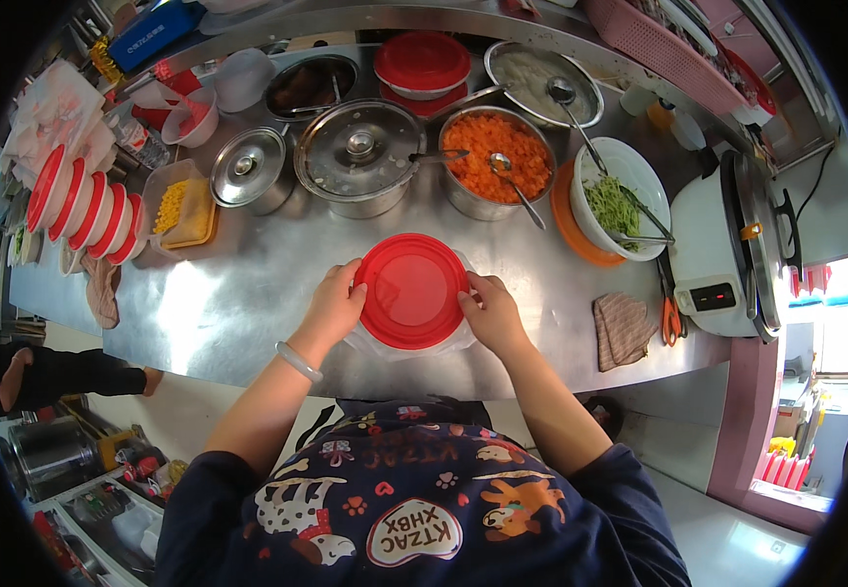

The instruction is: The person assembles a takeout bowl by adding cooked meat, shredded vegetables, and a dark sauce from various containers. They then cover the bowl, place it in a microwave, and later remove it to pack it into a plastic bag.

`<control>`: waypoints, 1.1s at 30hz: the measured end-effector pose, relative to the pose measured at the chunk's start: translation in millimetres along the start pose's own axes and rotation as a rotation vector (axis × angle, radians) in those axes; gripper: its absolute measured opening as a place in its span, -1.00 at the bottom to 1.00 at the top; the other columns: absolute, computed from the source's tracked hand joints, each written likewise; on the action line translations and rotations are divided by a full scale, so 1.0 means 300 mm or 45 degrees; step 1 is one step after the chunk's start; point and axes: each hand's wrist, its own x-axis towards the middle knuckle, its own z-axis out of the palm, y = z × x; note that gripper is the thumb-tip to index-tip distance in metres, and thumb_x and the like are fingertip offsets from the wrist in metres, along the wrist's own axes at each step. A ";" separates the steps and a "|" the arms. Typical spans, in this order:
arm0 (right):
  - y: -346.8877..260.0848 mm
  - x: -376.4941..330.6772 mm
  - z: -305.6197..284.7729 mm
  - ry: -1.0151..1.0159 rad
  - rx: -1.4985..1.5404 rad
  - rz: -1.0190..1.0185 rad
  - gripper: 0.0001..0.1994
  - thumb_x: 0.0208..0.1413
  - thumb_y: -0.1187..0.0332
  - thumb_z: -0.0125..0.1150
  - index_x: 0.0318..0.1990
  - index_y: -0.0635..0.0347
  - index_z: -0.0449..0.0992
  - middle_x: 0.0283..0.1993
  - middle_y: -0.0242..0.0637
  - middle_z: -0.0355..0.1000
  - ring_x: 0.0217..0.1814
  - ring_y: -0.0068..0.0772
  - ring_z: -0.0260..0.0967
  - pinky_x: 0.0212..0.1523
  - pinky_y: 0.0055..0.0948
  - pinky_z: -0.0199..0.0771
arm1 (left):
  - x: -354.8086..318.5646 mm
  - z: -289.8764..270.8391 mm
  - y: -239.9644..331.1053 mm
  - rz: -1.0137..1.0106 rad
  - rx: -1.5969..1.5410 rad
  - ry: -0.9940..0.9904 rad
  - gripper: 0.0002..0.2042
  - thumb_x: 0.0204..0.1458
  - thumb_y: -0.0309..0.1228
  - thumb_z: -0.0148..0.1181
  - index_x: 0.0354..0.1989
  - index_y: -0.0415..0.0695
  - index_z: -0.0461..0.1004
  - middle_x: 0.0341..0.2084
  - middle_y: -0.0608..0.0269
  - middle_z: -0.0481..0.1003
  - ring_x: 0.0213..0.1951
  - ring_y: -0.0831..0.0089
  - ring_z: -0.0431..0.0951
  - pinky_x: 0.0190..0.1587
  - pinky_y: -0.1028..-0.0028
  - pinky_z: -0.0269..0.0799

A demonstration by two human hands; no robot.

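Observation:
In front of me on the steel counter (pixel 204 338) is a round container with a red lid (pixel 412 292); whitish plastic shows around and under its rim. My left hand (pixel 338 301) grips the lid's left edge, thumb on top. Opposite it, my right hand (pixel 490 308) holds the right edge with thumb and fingers. Just beyond stand a lidded steel pot (pixel 356 196) and a steel bowl of chopped orange food (pixel 478 137) with a spoon in it. A white bowl of shredded green food (pixel 644 166), with tongs, sits to the right on an orange base.
Red-lidded containers (pixel 87 210) stand at the left beside a tub of yellow kernels (pixel 175 205). On the right lie a brown cloth (pixel 623 333), orange-handled scissors (pixel 671 321) and a white appliance (pixel 713 249). A shelf edge (pixel 532 41) runs above the back. Another person's dark-clothed leg (pixel 62 377) shows at left.

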 end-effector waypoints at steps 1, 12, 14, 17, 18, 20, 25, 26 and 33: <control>0.002 -0.009 0.017 0.041 0.032 -0.040 -0.59 0.13 0.37 0.15 0.12 0.35 0.40 -0.03 -0.03 0.40 -0.07 -0.19 0.42 -0.01 -0.34 0.43 | -0.002 0.012 -0.001 -0.050 0.033 0.002 -0.61 0.12 -0.50 0.08 0.16 -0.25 0.32 -0.06 -0.01 0.45 -0.21 0.26 0.53 -0.13 0.38 0.45; -0.099 -0.114 0.019 0.327 0.600 -0.084 -0.68 0.13 0.56 0.13 0.07 0.24 0.48 -0.16 -0.31 0.35 -0.26 -0.55 0.33 -0.20 -0.59 0.37 | -0.031 0.062 -0.053 -0.040 -0.286 0.098 -0.61 0.15 -0.54 0.03 0.18 -0.27 0.28 -0.02 -0.01 0.43 -0.20 0.25 0.55 -0.15 0.40 0.47; -0.146 -0.185 0.029 0.343 0.682 -0.157 -0.63 0.09 0.61 0.13 0.09 0.23 0.46 -0.21 -0.35 0.35 -0.32 -0.58 0.34 -0.27 -0.61 0.38 | -0.035 0.062 -0.063 -0.140 -0.422 0.055 -0.61 0.18 -0.55 -0.01 0.20 -0.29 0.26 -0.04 0.02 0.46 -0.22 0.36 0.57 -0.19 0.47 0.50; -0.172 -0.276 0.045 0.234 0.602 -0.446 -0.51 -0.03 0.68 0.16 0.14 0.26 0.39 -0.10 -0.16 0.38 -0.28 -0.41 0.42 -0.20 -0.51 0.46 | -0.047 0.067 -0.058 -0.189 -0.770 0.031 -0.62 0.22 -0.56 -0.08 0.23 -0.29 0.24 -0.01 0.07 0.44 -0.19 0.46 0.54 -0.18 0.52 0.49; -0.171 -0.295 0.051 0.143 0.658 -0.483 -0.49 -0.05 0.67 0.17 0.15 0.27 0.38 -0.06 -0.14 0.38 -0.22 -0.35 0.43 -0.15 -0.47 0.47 | -0.050 0.058 -0.053 -0.240 -0.718 -0.018 -0.61 0.25 -0.56 -0.14 0.25 -0.30 0.20 -0.01 0.15 0.44 -0.16 0.54 0.50 -0.14 0.55 0.48; -0.161 -0.306 0.063 0.065 0.670 -0.600 -0.47 -0.07 0.66 0.18 0.16 0.29 0.37 0.01 -0.10 0.37 -0.11 -0.24 0.44 -0.08 -0.40 0.48 | -0.053 0.058 -0.036 -0.173 -0.715 -0.001 -0.61 0.25 -0.56 -0.15 0.26 -0.29 0.20 0.00 0.15 0.44 -0.13 0.54 0.49 -0.12 0.56 0.47; -0.130 -0.292 0.068 0.070 0.603 -0.830 -0.45 -0.12 0.64 0.16 0.14 0.26 0.38 0.10 -0.05 0.33 0.04 -0.03 0.38 0.03 -0.27 0.45 | -0.056 0.045 0.001 -0.254 -0.627 -0.009 -0.62 0.27 -0.54 -0.19 0.25 -0.30 0.22 0.04 0.15 0.41 -0.05 0.52 0.46 -0.06 0.54 0.45; -0.127 -0.295 0.065 0.055 0.574 -0.815 -0.48 -0.13 0.64 0.16 0.10 0.26 0.41 0.10 -0.06 0.33 0.03 -0.03 0.39 0.02 -0.27 0.45 | -0.057 0.045 0.006 -0.236 -0.604 -0.005 -0.62 0.27 -0.53 -0.19 0.25 -0.30 0.22 0.04 0.15 0.42 -0.06 0.52 0.47 -0.06 0.53 0.45; -0.047 -0.276 0.011 0.256 0.462 -0.653 -0.71 -0.09 0.63 0.20 -0.14 0.20 0.52 -0.01 -0.11 0.37 -0.21 -0.26 0.45 -0.18 -0.37 0.51 | -0.065 0.067 0.016 -0.254 -0.614 0.075 -0.61 0.26 -0.48 -0.09 0.25 -0.32 0.22 0.03 0.11 0.43 -0.11 0.51 0.51 -0.12 0.53 0.50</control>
